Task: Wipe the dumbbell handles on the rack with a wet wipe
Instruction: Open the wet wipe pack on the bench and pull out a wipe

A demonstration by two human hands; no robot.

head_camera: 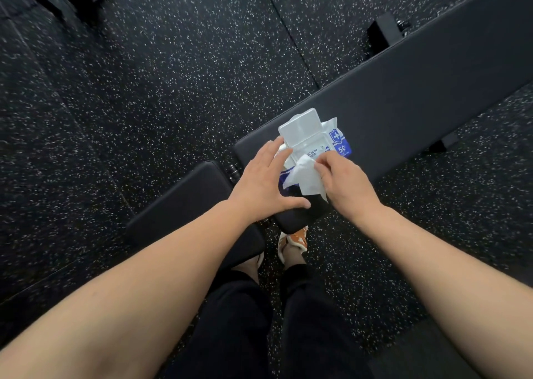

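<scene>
Covering the whole ground, one black rubber floor (173, 96) carries dense white speckles. One long padded worktop (418, 90) in smooth matte black crosses it, with one shorter pad (184, 202) beside its near end. One soft wipe pack (323, 139), white and blue with its clear rigid lid flipped up, lies on the worktop's near end. Of the two hands, the left hand (264, 182) rests flat with fingers straight against the pack; the right hand (343, 182) pinches one crumpled white wet wipe (305, 177) at the pack's opening.
</scene>
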